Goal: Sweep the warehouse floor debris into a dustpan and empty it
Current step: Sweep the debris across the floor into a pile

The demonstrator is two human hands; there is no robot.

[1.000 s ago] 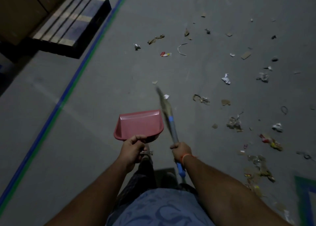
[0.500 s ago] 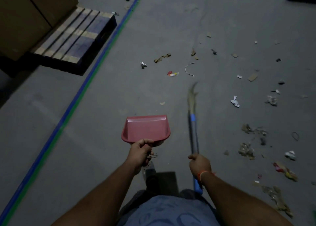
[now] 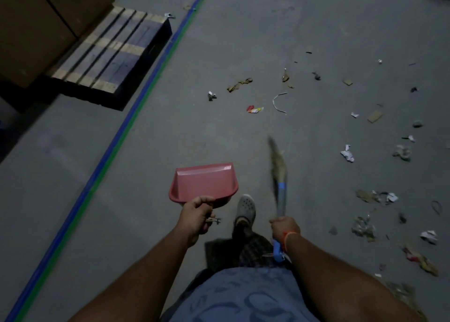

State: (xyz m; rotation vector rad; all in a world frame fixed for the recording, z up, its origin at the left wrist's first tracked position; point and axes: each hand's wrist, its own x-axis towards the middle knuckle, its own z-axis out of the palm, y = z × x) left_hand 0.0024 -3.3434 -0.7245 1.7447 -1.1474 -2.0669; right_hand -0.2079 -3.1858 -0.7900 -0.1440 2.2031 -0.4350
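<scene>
Single head-worn view, forward and down over the floor [image 3: 243, 41] (wide-angle, standing height)

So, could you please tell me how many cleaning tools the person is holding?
2: a red dustpan held by the left hand, and a broom gripped by the right hand.

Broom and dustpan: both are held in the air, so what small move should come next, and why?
Probably lower the broom to the floor near the scraps on the right. The right hand holds it raised, the left hand holds the dustpan empty, and litter lies unswept.
</scene>
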